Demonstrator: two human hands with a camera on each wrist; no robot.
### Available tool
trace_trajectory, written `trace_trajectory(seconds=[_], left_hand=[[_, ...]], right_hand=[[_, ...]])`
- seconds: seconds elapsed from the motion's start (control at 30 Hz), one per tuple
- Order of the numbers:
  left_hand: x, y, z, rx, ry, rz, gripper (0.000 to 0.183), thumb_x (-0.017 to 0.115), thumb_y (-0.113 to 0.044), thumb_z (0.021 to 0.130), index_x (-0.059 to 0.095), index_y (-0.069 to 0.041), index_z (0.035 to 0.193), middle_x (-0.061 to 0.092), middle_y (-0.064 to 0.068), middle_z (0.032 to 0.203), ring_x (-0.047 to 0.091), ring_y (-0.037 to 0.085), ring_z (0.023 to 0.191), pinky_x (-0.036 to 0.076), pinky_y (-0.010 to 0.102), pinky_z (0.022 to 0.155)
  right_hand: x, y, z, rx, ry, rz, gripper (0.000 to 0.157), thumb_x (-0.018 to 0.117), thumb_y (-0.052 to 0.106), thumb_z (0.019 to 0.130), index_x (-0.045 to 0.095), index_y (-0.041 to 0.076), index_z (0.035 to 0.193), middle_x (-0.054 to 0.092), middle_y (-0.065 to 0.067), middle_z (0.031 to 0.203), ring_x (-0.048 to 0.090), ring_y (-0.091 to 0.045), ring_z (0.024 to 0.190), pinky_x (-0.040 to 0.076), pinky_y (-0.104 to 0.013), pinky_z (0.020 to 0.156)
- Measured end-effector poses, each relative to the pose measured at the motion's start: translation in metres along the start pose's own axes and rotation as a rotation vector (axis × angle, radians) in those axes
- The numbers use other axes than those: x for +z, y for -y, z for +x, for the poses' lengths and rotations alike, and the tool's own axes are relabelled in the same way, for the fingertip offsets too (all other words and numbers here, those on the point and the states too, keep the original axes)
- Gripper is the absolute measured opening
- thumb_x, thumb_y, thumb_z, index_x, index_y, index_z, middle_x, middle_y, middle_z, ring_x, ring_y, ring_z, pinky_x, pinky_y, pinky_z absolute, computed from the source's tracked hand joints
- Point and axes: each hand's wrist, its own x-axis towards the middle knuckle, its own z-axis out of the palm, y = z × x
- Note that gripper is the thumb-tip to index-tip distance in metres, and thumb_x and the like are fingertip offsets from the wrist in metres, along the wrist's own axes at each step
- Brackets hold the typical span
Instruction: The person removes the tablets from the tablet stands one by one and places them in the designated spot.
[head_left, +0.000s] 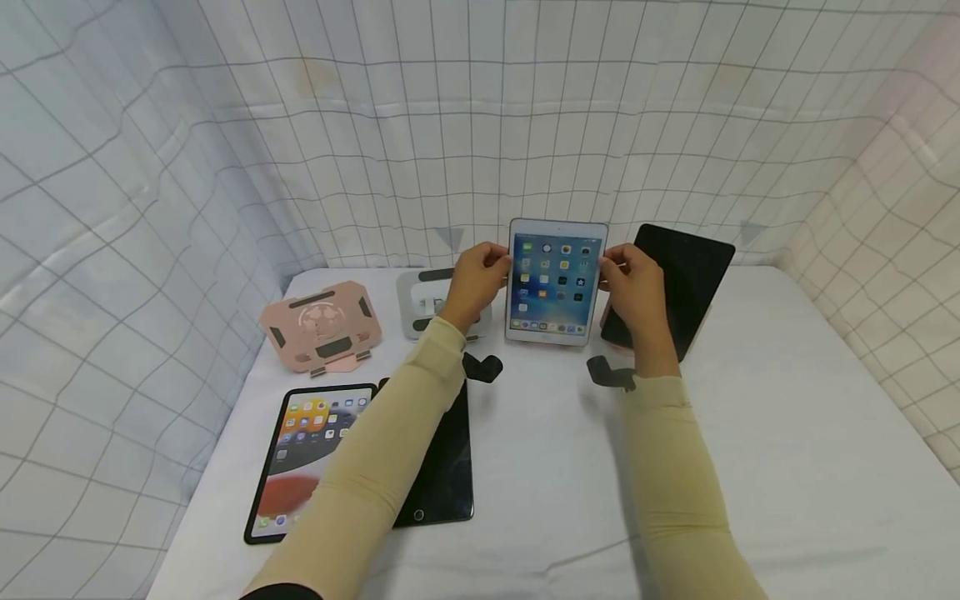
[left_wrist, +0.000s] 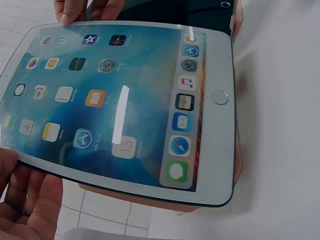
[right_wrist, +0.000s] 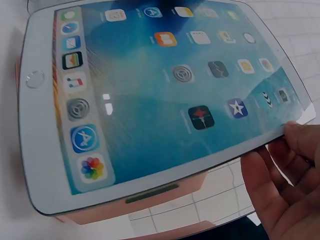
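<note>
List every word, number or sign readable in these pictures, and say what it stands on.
"18": calendar icon on the white tablet, left wrist view.
Labels under that tablet's other icons: too small and blurred to read.
Icons on the lit tablet lying flat: too small to read.
Dark tablets and stands: no readable text.

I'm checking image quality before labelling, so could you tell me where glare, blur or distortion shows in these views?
Head view: even light, soft shadows, grid backdrop bowed by the wide lens. Left wrist view: a white glare streak on the tablet, with the left hand soft at the corner. Right wrist view: small glare spots on the screen, right hand blurred.
</note>
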Motion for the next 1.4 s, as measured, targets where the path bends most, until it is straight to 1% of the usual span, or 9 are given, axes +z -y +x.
trace_trajectory(seconds=[0.13,0.33,0.5,0.63,0.73,0.87,1.07,1.23,1.4], left_hand=[[-0.008,-0.003,-0.005,-0.032,0.058,0.029,0.019,0.056,-0.017,0.103,0.060,-0.004,0.117,0.061,0.009,0.107,0.063,0.020,0.098,0.056,0.030,0.083],[-0.021,-0.007,-0.014,-0.044,0.161,0.040,0.015,0.054,-0.013,0.103,0.057,-0.003,0.114,0.058,0.012,0.109,0.063,0.024,0.098,0.056,0.033,0.084],[-0.032,-0.009,-0.022,-0.057,0.201,0.024,0.014,0.054,-0.010,0.103,0.056,-0.001,0.113,0.057,0.013,0.108,0.061,0.025,0.097,0.057,0.035,0.083],[-0.037,-0.012,-0.030,-0.068,0.234,0.032,0.014,0.054,-0.009,0.103,0.055,0.000,0.113,0.056,0.014,0.107,0.058,0.025,0.096,0.057,0.034,0.083],[-0.039,-0.015,-0.036,-0.071,0.249,0.041,0.013,0.053,-0.009,0.103,0.055,0.000,0.113,0.056,0.015,0.106,0.058,0.025,0.096,0.057,0.034,0.082],[-0.042,-0.017,-0.043,-0.066,0.262,0.031,0.013,0.053,-0.009,0.103,0.054,-0.001,0.112,0.056,0.016,0.106,0.058,0.027,0.096,0.057,0.036,0.083],[-0.050,-0.009,-0.052,-0.092,0.289,-0.017,0.014,0.052,-0.008,0.103,0.054,0.001,0.114,0.055,0.016,0.105,0.058,0.029,0.097,0.058,0.034,0.081],[-0.054,-0.001,-0.064,-0.132,0.288,-0.041,0.015,0.052,-0.008,0.103,0.053,0.002,0.114,0.054,0.016,0.103,0.059,0.026,0.093,0.058,0.033,0.079],[-0.056,0.007,-0.072,-0.187,0.289,-0.083,0.014,0.051,-0.005,0.103,0.052,0.004,0.114,0.054,0.015,0.102,0.057,0.022,0.090,0.058,0.032,0.079]], right_hand=[[-0.003,0.003,-0.005,0.012,0.057,-0.015,0.019,0.056,0.018,0.103,0.062,0.001,0.109,0.064,-0.014,0.106,0.067,-0.030,0.093,0.059,-0.039,0.080],[-0.007,0.006,-0.014,0.000,0.120,-0.033,0.018,0.056,0.018,0.103,0.061,0.002,0.109,0.062,-0.014,0.104,0.067,-0.029,0.093,0.059,-0.034,0.077],[-0.009,0.009,-0.024,-0.037,0.176,-0.002,0.017,0.058,0.018,0.102,0.061,0.002,0.106,0.064,-0.017,0.101,0.067,-0.032,0.091,0.059,-0.026,0.071],[-0.011,0.011,-0.030,-0.060,0.198,0.005,0.016,0.058,0.018,0.102,0.061,0.002,0.105,0.064,-0.018,0.099,0.068,-0.033,0.090,0.059,-0.026,0.069],[-0.013,0.012,-0.034,-0.062,0.209,-0.001,0.017,0.057,0.018,0.102,0.060,0.002,0.106,0.063,-0.016,0.099,0.068,-0.030,0.089,0.059,-0.026,0.069],[-0.016,0.014,-0.039,-0.066,0.226,0.015,0.018,0.057,0.019,0.102,0.060,0.001,0.106,0.062,-0.015,0.099,0.067,-0.033,0.090,0.058,-0.025,0.070],[-0.014,0.020,-0.045,-0.029,0.262,0.028,0.016,0.056,0.015,0.102,0.060,0.001,0.108,0.061,-0.015,0.100,0.065,-0.033,0.089,0.059,-0.026,0.072],[-0.011,0.021,-0.050,0.033,0.327,0.035,0.015,0.057,0.015,0.102,0.060,0.001,0.106,0.061,-0.015,0.099,0.066,-0.029,0.082,0.058,-0.028,0.068],[-0.008,0.017,-0.052,0.041,0.417,0.084,0.013,0.056,0.010,0.102,0.058,-0.002,0.105,0.059,-0.019,0.097,0.063,-0.030,0.081,0.059,-0.029,0.071]])
